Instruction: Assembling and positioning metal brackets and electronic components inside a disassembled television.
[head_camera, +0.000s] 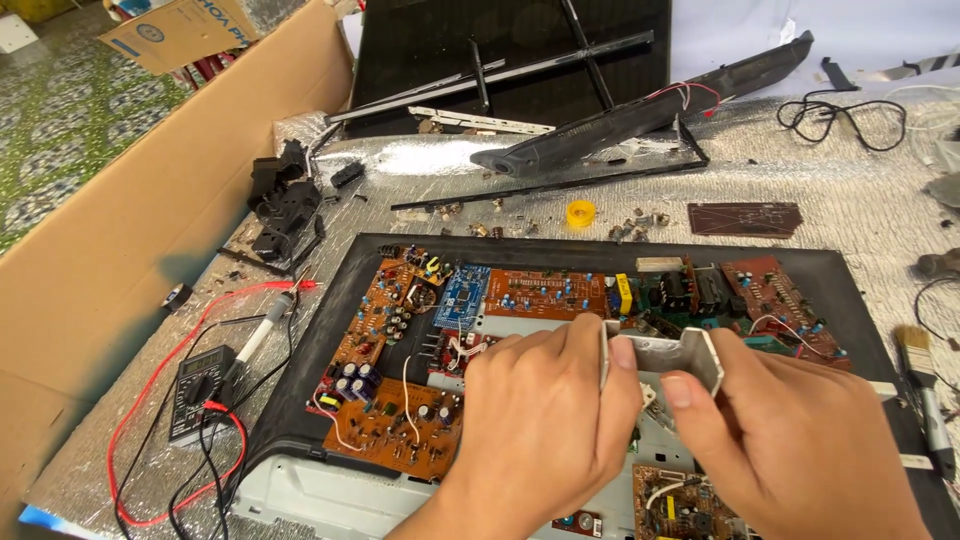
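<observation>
Metal bracket (665, 355), bent sheet, pale grey: head view only. It is being held just above the open chassis (300, 400), over the middle of its circuit boards (400, 400). It is being pinched at its left end by the left hand (540, 420) and at its right fold by the right hand (790, 440), fingers clamped on it. It is judged light, stiff and sharp-edged, best gripped by the flat faces. A multimeter (200, 390) is lying left of the chassis, a paintbrush (925, 385) right of it.

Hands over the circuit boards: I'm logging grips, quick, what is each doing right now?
Left hand: closed on the left end of the bent metal bracket.
Right hand: closed on the bracket's right end.
</observation>
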